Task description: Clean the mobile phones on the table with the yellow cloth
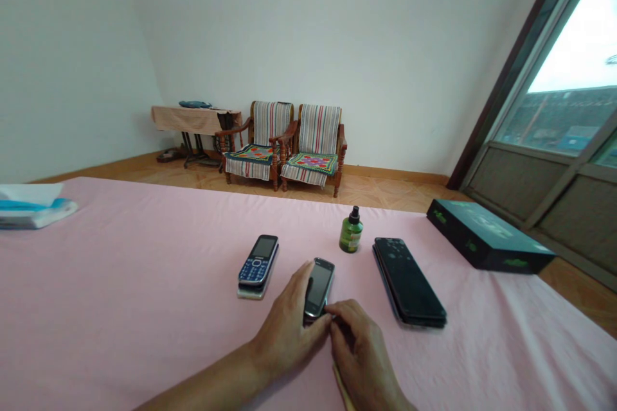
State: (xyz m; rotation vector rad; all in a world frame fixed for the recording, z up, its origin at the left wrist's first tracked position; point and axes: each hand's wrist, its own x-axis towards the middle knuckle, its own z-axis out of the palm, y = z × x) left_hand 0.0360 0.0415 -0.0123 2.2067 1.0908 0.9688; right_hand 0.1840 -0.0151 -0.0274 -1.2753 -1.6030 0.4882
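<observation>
A small silver-and-dark mobile phone (321, 286) rests on the pink cloth, with another dark edge showing under its lower end. My left hand (289, 321) wraps its left side, thumb along the bottom and fingers at the far left edge. At the phone's lower right corner, my right hand (361, 347) has thumb and index finger pinched together; what they grip, if anything, is hidden. A pale yellowish strip (343, 388) shows beneath that hand; its kind is unclear. To the left lies a stack topped by a blue keypad phone (259, 261). Dark smartphones (409, 282) are stacked on the right.
A green bottle with a black cap (351, 231) stands behind the phones. A dark flat box (486, 234) lies at the right, and a white-and-blue tissue pack (36, 205) at the left edge. Beyond the pink cloth (120, 282) are two wooden chairs (315, 141) and a side table (197, 121).
</observation>
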